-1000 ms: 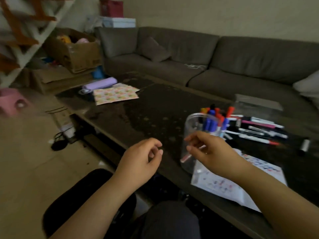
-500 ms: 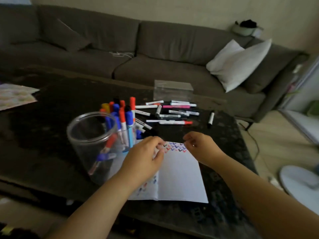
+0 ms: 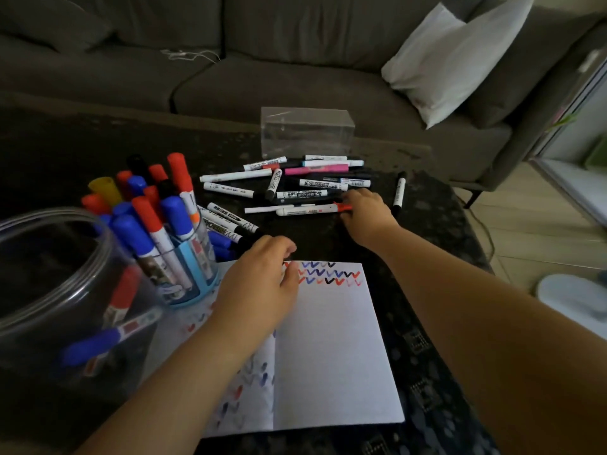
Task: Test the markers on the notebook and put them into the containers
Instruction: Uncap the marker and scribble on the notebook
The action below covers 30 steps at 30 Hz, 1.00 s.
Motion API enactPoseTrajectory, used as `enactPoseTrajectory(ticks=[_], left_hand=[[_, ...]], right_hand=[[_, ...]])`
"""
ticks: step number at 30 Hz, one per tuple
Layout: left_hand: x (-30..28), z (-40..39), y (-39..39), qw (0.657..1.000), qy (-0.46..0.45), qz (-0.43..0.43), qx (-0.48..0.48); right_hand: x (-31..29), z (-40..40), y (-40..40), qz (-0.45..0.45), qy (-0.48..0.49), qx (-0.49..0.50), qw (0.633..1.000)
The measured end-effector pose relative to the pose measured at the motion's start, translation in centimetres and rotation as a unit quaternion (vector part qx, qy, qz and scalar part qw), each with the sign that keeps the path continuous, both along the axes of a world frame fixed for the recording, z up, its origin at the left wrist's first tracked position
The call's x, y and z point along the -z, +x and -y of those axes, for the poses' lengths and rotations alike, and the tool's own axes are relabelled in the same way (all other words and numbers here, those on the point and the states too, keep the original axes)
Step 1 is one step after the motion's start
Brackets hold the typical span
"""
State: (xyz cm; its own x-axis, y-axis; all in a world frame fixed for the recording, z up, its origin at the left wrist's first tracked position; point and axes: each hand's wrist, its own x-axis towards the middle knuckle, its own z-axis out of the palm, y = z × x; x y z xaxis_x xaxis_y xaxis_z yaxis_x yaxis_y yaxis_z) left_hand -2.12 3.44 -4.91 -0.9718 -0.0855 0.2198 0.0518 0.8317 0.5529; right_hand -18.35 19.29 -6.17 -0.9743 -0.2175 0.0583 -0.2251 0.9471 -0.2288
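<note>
Dim light over the dark table (image 3: 423, 205) makes details hard to read. At far left a clear jar (image 3: 49, 274) is cut off by the frame edge, with a few markers lying inside. Beside it a blue cup (image 3: 190, 274) stands full of capped markers. Palm down, the left hand (image 3: 259, 284) rests on the open notebook (image 3: 335, 349), hiding its top-left corner. The right hand (image 3: 368, 215) reaches into the loose markers (image 3: 295, 185), its fingers curled around a red-capped marker (image 3: 308, 210).
</note>
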Motion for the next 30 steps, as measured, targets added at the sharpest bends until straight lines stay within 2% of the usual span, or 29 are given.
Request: enactPoseTrajectory(ticks=[8,10,12,15,19,22,26,27,30], left_hand=[[0.2,0.1,0.3,0.999,0.035,0.022,-0.014],[0.2,0.2,0.8,0.998,0.053,0.024,-0.009],[0.1,0.3,1.6,0.995,0.092,0.035,-0.015],[-0.2,0.3,2.7,0.980,0.182,0.075,-0.044],[-2.0,-0.5,4.5,0.952,0.281,0.116,-0.034],[-3.5,-1.5,5.9,0.907,0.376,0.187,-0.044],[-4.8,-1.5,7.6,0.796,0.546,0.257,-0.051],[-5.1,-1.5,8.1,0.779,0.568,0.262,-0.042],[-6.0,-1.5,9.6,0.762,0.593,0.258,-0.032]], right_hand=[[0.6,0.1,0.3,0.018,0.057,0.003,0.998],[-0.2,0.1,2.1,0.055,0.006,0.011,0.998],[-1.2,0.1,4.7,0.076,-0.086,0.020,0.993],[-2.8,-0.3,10.0,0.029,-0.190,-0.007,0.981],[-3.5,-0.6,17.5,-0.127,-0.256,-0.150,0.947],[-3.3,-0.7,21.1,-0.148,-0.270,-0.222,0.925],[-4.1,-1.2,24.5,-0.137,-0.296,-0.267,0.907],[-4.4,-1.3,25.2,-0.123,-0.302,-0.273,0.905],[-5.2,-1.6,27.2,-0.056,-0.304,-0.287,0.907]])
